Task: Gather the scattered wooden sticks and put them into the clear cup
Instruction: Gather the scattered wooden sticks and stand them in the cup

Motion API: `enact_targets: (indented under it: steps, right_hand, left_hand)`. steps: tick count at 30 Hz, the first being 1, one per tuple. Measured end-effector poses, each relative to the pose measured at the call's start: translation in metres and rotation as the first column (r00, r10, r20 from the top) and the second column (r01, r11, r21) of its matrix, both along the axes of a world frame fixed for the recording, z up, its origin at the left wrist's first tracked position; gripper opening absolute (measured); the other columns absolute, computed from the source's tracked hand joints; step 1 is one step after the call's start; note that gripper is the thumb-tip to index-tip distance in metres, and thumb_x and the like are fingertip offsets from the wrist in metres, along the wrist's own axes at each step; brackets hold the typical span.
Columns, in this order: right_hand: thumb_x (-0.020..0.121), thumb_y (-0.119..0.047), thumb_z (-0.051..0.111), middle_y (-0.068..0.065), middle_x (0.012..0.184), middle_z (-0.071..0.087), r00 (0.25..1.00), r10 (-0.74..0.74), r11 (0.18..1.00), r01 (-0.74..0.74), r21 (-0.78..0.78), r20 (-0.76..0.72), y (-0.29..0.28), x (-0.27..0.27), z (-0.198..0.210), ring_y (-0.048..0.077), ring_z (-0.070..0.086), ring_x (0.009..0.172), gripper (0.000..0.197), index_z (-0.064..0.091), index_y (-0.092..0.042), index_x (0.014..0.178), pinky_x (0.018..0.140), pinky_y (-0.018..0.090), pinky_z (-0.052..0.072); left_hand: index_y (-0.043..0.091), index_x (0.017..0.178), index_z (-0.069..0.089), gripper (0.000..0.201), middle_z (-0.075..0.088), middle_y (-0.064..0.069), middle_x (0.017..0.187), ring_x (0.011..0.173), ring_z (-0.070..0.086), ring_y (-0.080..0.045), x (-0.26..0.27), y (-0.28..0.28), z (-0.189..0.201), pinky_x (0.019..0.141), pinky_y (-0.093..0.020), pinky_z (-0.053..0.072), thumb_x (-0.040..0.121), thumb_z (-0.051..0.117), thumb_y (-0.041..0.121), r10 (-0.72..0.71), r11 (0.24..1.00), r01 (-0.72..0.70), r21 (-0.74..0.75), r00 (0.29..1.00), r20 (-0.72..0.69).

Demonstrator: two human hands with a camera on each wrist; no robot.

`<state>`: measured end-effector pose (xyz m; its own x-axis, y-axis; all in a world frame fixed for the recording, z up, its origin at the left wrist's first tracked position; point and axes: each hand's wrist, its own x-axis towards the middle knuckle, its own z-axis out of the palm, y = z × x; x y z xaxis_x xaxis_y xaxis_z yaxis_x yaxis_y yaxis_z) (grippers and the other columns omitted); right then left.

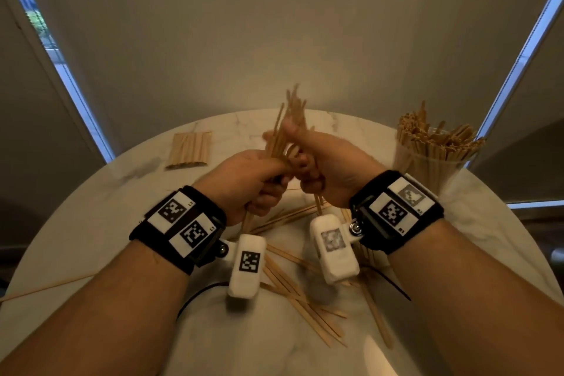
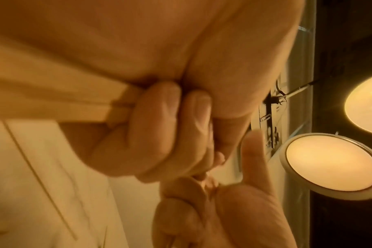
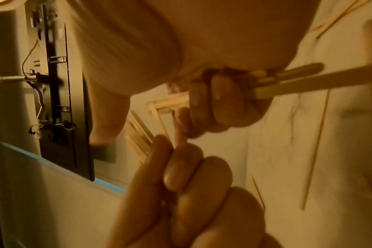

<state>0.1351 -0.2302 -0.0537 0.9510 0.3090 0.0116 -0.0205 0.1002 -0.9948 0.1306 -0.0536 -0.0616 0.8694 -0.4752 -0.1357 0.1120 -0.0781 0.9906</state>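
Note:
Both hands meet over the middle of the round marble table (image 1: 476,223) and grip one upright bundle of wooden sticks (image 1: 290,128). My left hand (image 1: 256,183) curls round the lower part; its fingers (image 2: 155,124) wrap the flat sticks (image 2: 53,99) in the left wrist view. My right hand (image 1: 323,162) holds the bundle higher up, and its fingers (image 3: 219,102) clamp stick ends (image 3: 297,78). The clear cup (image 1: 427,171) stands at the back right, packed with sticks. Several loose sticks (image 1: 299,293) lie scattered on the table beneath my wrists.
A neat flat row of sticks (image 1: 189,149) lies at the back left of the table. One long thin skewer (image 1: 45,287) reaches toward the table's left edge. A black cable (image 1: 195,293) runs under my left wrist. Window blinds hang behind the table.

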Motion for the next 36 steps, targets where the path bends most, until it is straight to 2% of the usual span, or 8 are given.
enact_targets:
  steps: [4,9,14,19,23,27,31,36]
  right_hand:
    - [0.077,-0.062,0.076,0.006,0.078,0.070,0.959,-0.165,0.972,0.198,-0.128,0.230,0.010,-0.002,-0.004,0.011,0.047,0.057,0.063,0.074,-0.004,0.102,0.051,0.025,0.036]
    - [0.096,-0.056,0.063,0.000,0.066,0.072,0.947,-0.163,0.965,0.212,-0.157,0.278,0.016,-0.005,-0.005,0.011,0.058,0.053,0.045,0.079,-0.016,0.084,0.048,0.022,0.043]
    - [0.102,-0.056,0.052,0.006,0.070,0.070,0.941,-0.292,0.948,0.262,0.178,0.170,0.020,-0.003,-0.004,0.019,0.062,0.052,0.049,0.065,-0.017,0.076,0.046,0.027,0.048]
    - [0.108,-0.048,0.044,0.009,0.067,0.070,0.869,-0.488,0.817,0.418,0.397,0.088,0.010,0.006,-0.002,0.023,0.067,0.057,0.040,0.054,-0.016,0.086,0.046,0.027,0.049]
    - [0.107,-0.040,0.049,0.009,0.063,0.061,0.838,-0.544,0.612,0.436,0.660,-0.050,0.000,0.013,0.004,0.029,0.068,0.061,0.033,0.056,-0.011,0.092,0.070,0.046,0.061]
    - [0.106,-0.041,0.052,0.003,0.061,0.052,0.802,-0.595,0.518,0.440,0.733,-0.060,-0.014,0.018,0.012,0.019,0.056,0.051,0.035,0.059,-0.013,0.086,0.063,0.039,0.057]
    - [0.101,-0.045,0.060,-0.005,0.059,0.042,0.829,-0.553,0.731,0.437,0.524,0.080,-0.014,0.014,0.009,0.011,0.038,0.047,0.032,0.060,-0.014,0.094,0.045,0.027,0.039]
    - [0.091,-0.037,0.078,-0.007,0.063,0.051,0.978,-0.160,0.987,0.155,0.045,0.133,0.005,0.001,-0.003,0.010,0.038,0.049,0.028,0.070,-0.013,0.103,0.042,0.025,0.033]
  left_hand:
    - [0.024,0.059,0.060,0.036,0.041,0.003,0.055,0.043,0.034,-0.012,-0.003,-0.003,-0.002,0.040,-0.022,0.030,0.092,0.065,0.038,-0.022,0.994,0.022,0.106,1.000,-0.003]
    - [0.024,0.055,0.067,0.039,0.043,0.005,0.053,0.042,0.035,-0.009,-0.002,-0.005,-0.003,0.039,-0.020,0.031,0.093,0.062,0.033,-0.039,0.994,0.037,0.107,0.999,0.016]
    - [0.025,0.067,0.066,0.044,0.042,0.005,0.058,0.045,0.032,-0.009,-0.003,-0.002,0.000,0.041,-0.020,0.030,0.092,0.065,0.061,-0.065,0.992,0.066,0.105,0.998,-0.008]
    - [0.022,0.073,0.069,0.049,0.041,0.004,0.060,0.047,0.032,-0.011,-0.002,-0.001,0.000,0.042,-0.022,0.029,0.083,0.066,0.070,-0.058,0.966,0.061,0.251,0.998,-0.020]
    - [0.023,0.064,0.064,0.043,0.038,0.003,0.060,0.048,0.028,-0.013,0.004,0.012,-0.001,0.044,-0.024,0.023,0.091,0.063,0.057,0.023,0.951,-0.010,0.308,0.999,-0.039]
    - [0.017,0.063,0.053,0.027,0.031,0.001,0.058,0.045,0.020,-0.013,0.013,0.029,0.001,0.045,-0.021,0.014,0.085,0.048,0.032,0.111,0.985,-0.098,0.144,0.990,-0.085]
    - [0.013,0.077,0.052,0.018,0.032,-0.002,0.064,0.050,0.022,-0.014,0.014,0.029,0.004,0.050,-0.028,0.010,0.078,0.039,0.025,0.109,0.984,-0.128,-0.125,0.983,-0.144]
    - [0.009,0.091,0.056,0.019,0.043,-0.004,0.070,0.057,0.037,-0.015,0.007,0.011,0.002,0.051,-0.026,0.030,0.098,0.040,0.015,-0.020,0.983,0.009,-0.184,0.998,-0.056]
